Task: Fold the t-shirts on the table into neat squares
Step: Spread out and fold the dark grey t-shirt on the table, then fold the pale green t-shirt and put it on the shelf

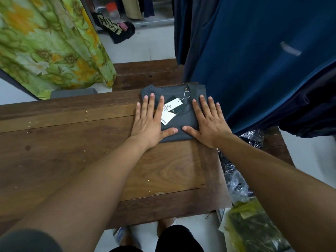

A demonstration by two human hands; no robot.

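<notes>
Both hands, left hand and right hand, lie flat, fingers spread, gripping nothing. Beneath them we see the wooden counter, and blue clothing hangs beyond our right hand. They press the folded grey t-shirt, its paper tag between them. Lifting off unevenly could, we judge, drag the folds askew.

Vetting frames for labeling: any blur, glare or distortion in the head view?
Head view: wide-angle distortion bows the table edges; grey t-shirt, hang tag, left hand and right hand are sharp; blue hanging garment is soft, its white label smeared; light soft, no glare.
</notes>
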